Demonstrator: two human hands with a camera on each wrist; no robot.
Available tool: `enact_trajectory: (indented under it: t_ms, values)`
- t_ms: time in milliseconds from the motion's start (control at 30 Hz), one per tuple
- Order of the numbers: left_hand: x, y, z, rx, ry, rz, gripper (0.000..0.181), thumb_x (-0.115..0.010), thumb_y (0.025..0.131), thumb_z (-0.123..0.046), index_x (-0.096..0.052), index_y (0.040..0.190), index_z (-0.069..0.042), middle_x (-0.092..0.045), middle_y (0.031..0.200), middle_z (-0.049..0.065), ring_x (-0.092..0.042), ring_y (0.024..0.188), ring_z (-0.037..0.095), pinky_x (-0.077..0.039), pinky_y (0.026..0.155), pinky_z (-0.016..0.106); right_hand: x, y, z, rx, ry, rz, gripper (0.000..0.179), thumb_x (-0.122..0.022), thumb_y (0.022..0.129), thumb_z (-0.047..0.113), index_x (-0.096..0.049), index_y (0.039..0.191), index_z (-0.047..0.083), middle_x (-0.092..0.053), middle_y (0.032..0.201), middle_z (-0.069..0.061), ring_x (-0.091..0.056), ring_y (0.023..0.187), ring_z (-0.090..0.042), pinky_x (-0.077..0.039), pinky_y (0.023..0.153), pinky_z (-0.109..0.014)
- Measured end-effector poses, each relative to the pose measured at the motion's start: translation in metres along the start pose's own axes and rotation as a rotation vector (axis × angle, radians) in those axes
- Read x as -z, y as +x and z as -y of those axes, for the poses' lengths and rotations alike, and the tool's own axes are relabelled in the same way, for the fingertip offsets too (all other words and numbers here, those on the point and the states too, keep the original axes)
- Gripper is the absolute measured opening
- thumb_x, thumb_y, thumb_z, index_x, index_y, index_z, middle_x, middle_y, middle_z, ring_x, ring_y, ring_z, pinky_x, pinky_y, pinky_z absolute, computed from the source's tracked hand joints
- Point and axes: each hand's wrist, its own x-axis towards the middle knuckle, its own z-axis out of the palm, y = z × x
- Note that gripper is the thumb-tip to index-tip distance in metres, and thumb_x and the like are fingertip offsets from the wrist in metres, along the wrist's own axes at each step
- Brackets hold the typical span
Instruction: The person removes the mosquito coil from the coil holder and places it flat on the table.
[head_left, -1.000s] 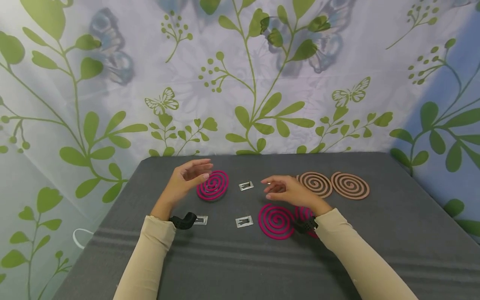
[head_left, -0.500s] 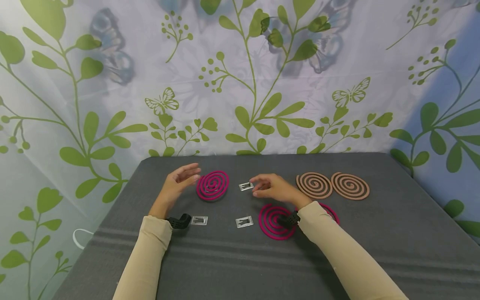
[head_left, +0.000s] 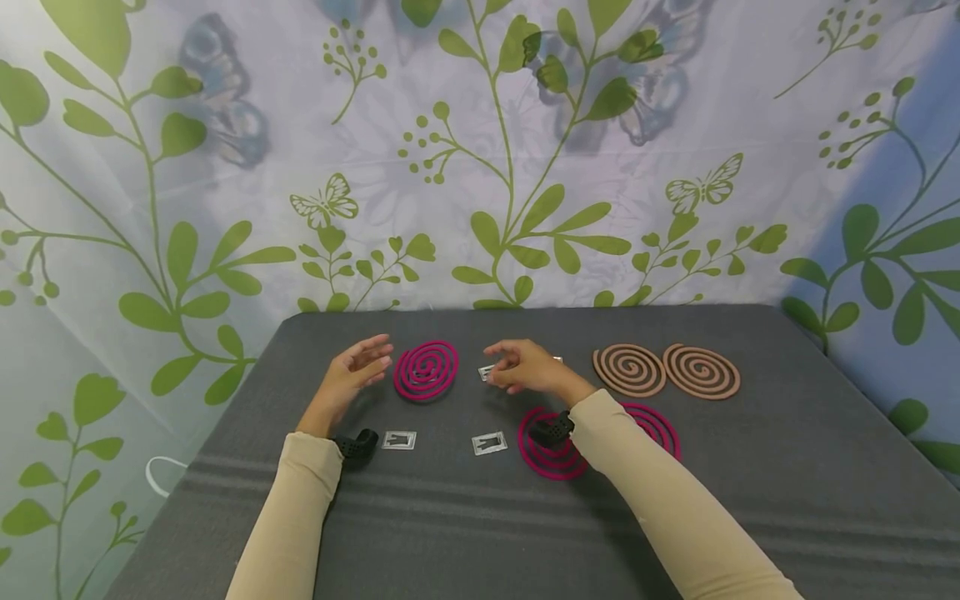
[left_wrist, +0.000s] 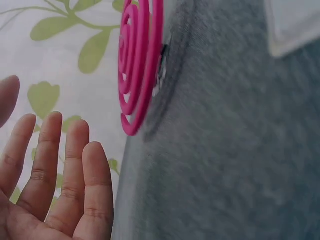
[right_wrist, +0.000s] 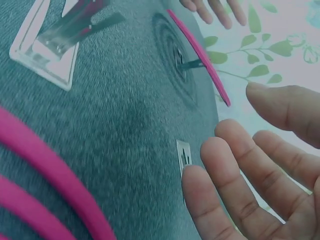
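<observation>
A pink mosquito coil sits raised and tilted on a small metal coil stand at the back left. My left hand hovers beside it on the left, apart from it, with loosely straight fingers and nothing held. In the left wrist view, the left fingers are spread apart. Over a flat metal stand in the back row is my right hand, its fingers softly bent. The right wrist view shows those fingers near the stand's edge; whether they touch it I cannot tell.
Two more metal stands lie in the front row, and another stand shows behind my right hand. Two pink coils lie under my right forearm. Two brown coils lie at the back right of the grey table.
My left hand has drawn left, away from the raised pink coil. My right hand has moved left from beside the brown coils to above the back-row stand.
</observation>
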Motion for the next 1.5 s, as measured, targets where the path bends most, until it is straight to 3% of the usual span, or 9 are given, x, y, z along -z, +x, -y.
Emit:
enact_trajectory:
  t_ms: [267,600,900,1200,1500]
  values:
    - [0.002,0.0,0.007,0.058,0.052,0.031,0.062,-0.064,0.111,-0.012,-0.037,0.166,0.0,-0.043,0.166,0.026,-0.045,0.151,0.035,-0.054,0.109,0.034,-0.01,0.009,0.009,-0.054,0.104,-0.024,0.059,-0.072,0.103,0.002,-0.048,0.156,-0.009,-0.076,0.116,-0.021,-0.074,0.103,-0.03,-0.063,0.084,-0.034]
    - [0.006,0.0,0.016,0.032,0.114,0.08,0.07,-0.07,0.106,-0.006,-0.035,0.166,0.004,-0.043,0.164,0.031,-0.053,0.142,0.043,-0.054,0.098,0.023,-0.029,0.027,0.013,-0.075,0.125,-0.077,0.066,-0.075,0.098,-0.003,-0.045,0.157,-0.01,-0.076,0.111,-0.022,-0.071,0.087,-0.017,-0.063,0.077,-0.03]
    - [0.011,0.0,0.021,0.025,0.143,0.152,0.084,-0.078,0.097,-0.003,-0.032,0.167,0.004,-0.038,0.166,0.033,-0.044,0.148,0.05,-0.045,0.118,0.053,-0.045,0.042,0.017,-0.132,0.097,-0.095,0.077,-0.078,0.097,-0.002,-0.04,0.164,-0.001,-0.076,0.115,-0.022,-0.07,0.08,-0.015,-0.061,0.072,-0.028]
    - [0.01,0.004,0.024,0.01,0.165,0.163,0.086,-0.082,0.092,0.004,-0.035,0.164,0.009,-0.041,0.162,0.036,-0.046,0.144,0.051,-0.052,0.105,0.027,-0.051,0.046,0.02,-0.153,0.123,-0.091,0.074,-0.077,0.097,-0.003,-0.044,0.163,0.003,-0.075,0.102,-0.014,-0.066,0.07,-0.011,-0.057,0.063,-0.026]
    - [0.01,0.004,0.025,0.013,0.197,0.148,0.082,-0.082,0.092,0.005,-0.038,0.161,0.013,-0.045,0.16,0.036,-0.048,0.143,0.05,-0.054,0.106,0.029,-0.055,0.051,0.014,-0.175,0.104,-0.133,0.068,-0.079,0.096,-0.003,-0.051,0.158,0.004,-0.076,0.1,-0.013,-0.065,0.067,-0.011,-0.056,0.061,-0.025]
